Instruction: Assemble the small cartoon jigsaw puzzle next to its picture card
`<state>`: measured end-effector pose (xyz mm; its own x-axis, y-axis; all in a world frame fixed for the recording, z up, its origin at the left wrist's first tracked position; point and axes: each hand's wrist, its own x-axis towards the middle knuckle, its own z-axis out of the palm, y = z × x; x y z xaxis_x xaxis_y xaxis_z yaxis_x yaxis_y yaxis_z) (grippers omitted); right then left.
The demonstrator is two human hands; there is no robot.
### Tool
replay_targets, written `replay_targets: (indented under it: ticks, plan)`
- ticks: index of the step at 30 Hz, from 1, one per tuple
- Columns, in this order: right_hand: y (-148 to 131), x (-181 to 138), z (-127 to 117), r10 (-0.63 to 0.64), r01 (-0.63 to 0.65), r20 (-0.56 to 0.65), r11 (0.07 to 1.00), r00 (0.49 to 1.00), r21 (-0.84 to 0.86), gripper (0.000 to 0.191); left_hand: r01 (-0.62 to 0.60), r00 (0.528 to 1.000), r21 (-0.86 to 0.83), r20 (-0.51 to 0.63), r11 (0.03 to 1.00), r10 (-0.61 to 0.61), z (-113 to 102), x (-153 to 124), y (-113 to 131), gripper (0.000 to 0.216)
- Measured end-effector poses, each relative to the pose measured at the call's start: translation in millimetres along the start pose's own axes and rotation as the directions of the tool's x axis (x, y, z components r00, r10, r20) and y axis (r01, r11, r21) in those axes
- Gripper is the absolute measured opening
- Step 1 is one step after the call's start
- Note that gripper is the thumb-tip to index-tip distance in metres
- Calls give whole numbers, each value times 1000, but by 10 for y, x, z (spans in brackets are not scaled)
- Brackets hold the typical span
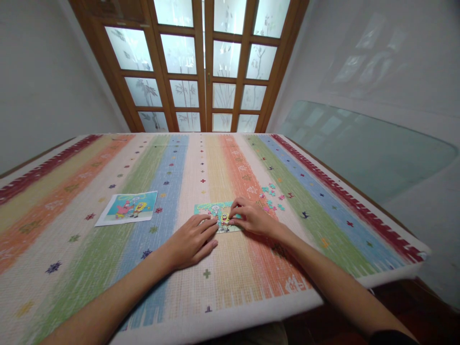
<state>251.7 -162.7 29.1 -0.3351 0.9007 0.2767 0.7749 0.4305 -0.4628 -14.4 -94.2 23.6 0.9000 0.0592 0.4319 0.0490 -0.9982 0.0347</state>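
Note:
A partly assembled cartoon jigsaw puzzle (223,225), with a yellow figure and a pale teal one, lies flat on the table in front of me. My left hand (192,239) rests palm down at its left edge, fingers stretched out and the fingertips touching it. Over the puzzle's right part, my right hand (251,216) pinches what looks like a small turquoise puzzle piece, mostly hidden by the thumb and fingers. Just beyond that hand are several loose puzzle pieces (272,192), turquoise and pink, scattered on the cloth.
A printed cartoon picture (131,208) lies flat to the left of the puzzle. The striped tablecloth (230,268) covers the table up to its near edge. Wooden doors with frosted panes (206,76) stand behind the table, and a glass panel (359,139) leans along the right wall.

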Motion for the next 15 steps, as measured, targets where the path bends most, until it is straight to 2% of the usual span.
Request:
replay_targets:
  ticks: [11, 15]
  plan:
    - [-93, 2, -35, -21, 29, 50, 987, 999, -158, 9, -1, 1000, 18, -11, 1000, 1, 7, -3, -3, 30]
    - [-106, -2, -42, -27, 31, 30, 989, 999, -148, 9, -2, 1000, 12, -3, 1000, 2, 8, -9, -5, 32]
